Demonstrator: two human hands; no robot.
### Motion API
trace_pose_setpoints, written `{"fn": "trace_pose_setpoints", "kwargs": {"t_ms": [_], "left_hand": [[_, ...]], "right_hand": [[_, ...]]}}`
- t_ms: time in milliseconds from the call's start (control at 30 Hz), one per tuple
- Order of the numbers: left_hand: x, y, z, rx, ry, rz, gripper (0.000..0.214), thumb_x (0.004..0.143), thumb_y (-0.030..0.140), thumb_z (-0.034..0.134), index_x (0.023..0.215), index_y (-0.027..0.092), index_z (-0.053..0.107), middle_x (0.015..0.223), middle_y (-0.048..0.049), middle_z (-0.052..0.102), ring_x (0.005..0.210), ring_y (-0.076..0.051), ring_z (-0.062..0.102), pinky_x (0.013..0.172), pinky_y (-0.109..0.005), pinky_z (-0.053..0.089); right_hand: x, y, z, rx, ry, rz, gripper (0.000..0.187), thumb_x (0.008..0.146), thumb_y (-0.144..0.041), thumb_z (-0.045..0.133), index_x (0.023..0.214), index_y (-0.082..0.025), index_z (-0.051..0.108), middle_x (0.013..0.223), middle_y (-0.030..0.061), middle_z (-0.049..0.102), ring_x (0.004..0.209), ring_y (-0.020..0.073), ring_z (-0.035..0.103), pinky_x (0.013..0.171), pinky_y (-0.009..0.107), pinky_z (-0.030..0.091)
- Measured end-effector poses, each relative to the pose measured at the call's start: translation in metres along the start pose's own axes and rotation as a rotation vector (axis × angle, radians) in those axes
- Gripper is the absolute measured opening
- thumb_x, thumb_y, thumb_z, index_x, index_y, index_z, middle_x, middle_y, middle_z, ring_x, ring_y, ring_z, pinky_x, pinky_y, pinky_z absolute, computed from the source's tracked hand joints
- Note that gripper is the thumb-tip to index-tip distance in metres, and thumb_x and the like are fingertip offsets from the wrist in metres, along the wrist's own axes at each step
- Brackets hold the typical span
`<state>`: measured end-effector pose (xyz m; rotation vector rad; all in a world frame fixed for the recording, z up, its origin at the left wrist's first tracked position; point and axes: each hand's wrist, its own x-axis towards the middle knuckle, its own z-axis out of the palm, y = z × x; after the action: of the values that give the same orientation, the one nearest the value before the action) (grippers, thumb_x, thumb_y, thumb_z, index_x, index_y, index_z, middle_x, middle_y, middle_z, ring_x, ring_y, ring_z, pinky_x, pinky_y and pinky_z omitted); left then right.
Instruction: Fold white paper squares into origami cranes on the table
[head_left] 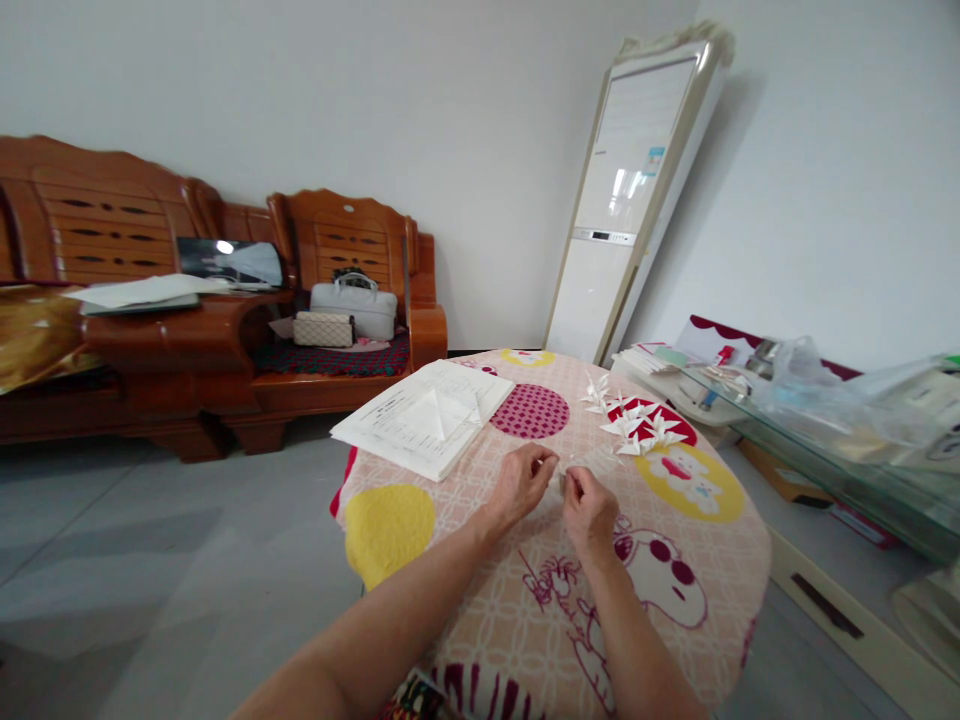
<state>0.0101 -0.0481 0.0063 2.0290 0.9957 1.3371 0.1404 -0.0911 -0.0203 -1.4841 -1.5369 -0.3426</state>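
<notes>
Over the middle of the round table, my left hand (525, 475) and my right hand (590, 505) are close together, with thumbs and fingertips pinched. Between them shows a tiny bit of pale folded paper (561, 478), mostly covered by the fingers. Its shape cannot be made out. Beyond my right hand lies a group of white folded paper cranes (641, 428) with pointed tips. To the left of my hands is a stack of printed sheets (397, 425), and some white paper (442, 412) with folded edges rests on it.
A patterned cloth (480, 590) covers the table. At the right, a glass-topped stand (840, 490) carries plastic bags (817, 390) and papers. A tall air conditioner (630, 210) stands in the corner. Wooden seats (345, 240) with handbags line the left wall.
</notes>
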Motion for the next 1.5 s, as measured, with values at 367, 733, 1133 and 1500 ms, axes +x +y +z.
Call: {"fn": "trace_pose_setpoints", "kwargs": {"t_ms": [367,733,1133,1500], "left_hand": [[-0.001,-0.005,0.002,0.117,-0.055,0.163,0.019,0.075,0.007,0.059,0.086,0.016,0.072,0.078,-0.0039,0.067,0.072,-0.013,0.058,0.065,-0.022,0.043],[0.002,-0.004,-0.005,0.068,0.058,0.098,0.022,0.076,0.011,0.058,0.093,0.017,0.070,0.081,-0.0028,0.065,0.069,-0.012,0.056,0.066,-0.023,0.044],[0.006,-0.020,-0.006,-0.555,-0.433,-0.488,0.025,0.066,0.023,0.068,0.086,0.009,0.071,0.064,-0.0017,0.065,0.052,-0.009,0.055,0.053,-0.021,0.045],[0.000,-0.015,-0.004,-0.760,-0.453,-0.625,0.036,0.057,0.039,0.080,0.071,0.010,0.064,0.065,-0.0007,0.063,0.051,-0.007,0.053,0.053,-0.020,0.043]], "right_hand": [[0.003,0.002,-0.004,0.274,-0.064,0.141,0.024,0.085,-0.029,0.048,0.078,-0.014,0.065,0.059,0.0032,0.063,0.052,0.0145,0.054,0.054,0.023,0.039],[0.006,-0.003,-0.007,0.510,-0.096,0.302,0.021,0.081,-0.034,0.055,0.072,-0.017,0.061,0.055,-0.0013,0.055,0.051,0.0133,0.051,0.052,0.024,0.039],[0.005,0.009,0.000,0.793,-0.033,0.594,0.033,0.079,-0.047,0.061,0.075,-0.015,0.060,0.050,-0.0035,0.054,0.036,0.0081,0.041,0.035,0.020,0.032],[0.006,0.007,-0.003,0.702,-0.044,0.563,0.034,0.080,-0.048,0.059,0.076,-0.015,0.063,0.050,-0.0036,0.054,0.037,0.0093,0.042,0.037,0.021,0.034]]}}
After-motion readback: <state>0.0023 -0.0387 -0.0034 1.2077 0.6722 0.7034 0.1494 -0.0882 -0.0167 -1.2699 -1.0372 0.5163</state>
